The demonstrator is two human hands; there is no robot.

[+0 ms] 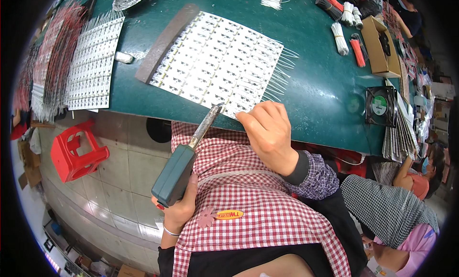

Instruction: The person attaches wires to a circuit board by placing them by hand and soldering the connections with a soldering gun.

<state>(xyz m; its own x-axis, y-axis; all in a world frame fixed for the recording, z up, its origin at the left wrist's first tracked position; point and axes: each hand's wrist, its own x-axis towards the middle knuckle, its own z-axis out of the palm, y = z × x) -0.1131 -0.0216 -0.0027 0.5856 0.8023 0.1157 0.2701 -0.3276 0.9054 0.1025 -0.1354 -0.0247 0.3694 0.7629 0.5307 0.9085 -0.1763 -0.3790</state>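
dark green tabletop (315, 90) fills the upper half of the frame, curving under the fisheye, with pale floor tiles below its near edge at lower left. at the centre lies a white panel of small circuit strips (217, 61) with thin white wires fanning off its right side, and a brown flat bar (165, 40) rests across its upper left end. the left hand (179, 207), low in the frame, is wrapped closed around the teal handle of a soldering iron (184, 162), whose metal shaft slants up to a tip at the panel's near edge. the right hand (267, 131) rests knuckles up on that same near edge, fingers curled down onto the board; whether they pinch a wire cannot be told.

to do this joint well, the tip should probably touch only the one pad, briefly, while the right hand keeps the panel from sliding. the left wrist is bent back with the forearm rising from the lower edge; the right forearm comes in from the lower right in a checked sleeve. a second stack of strip panels (93, 61) lies at upper left, a red plastic stool (76, 152) stands below it, and a small black fan (380, 105) sits at right.
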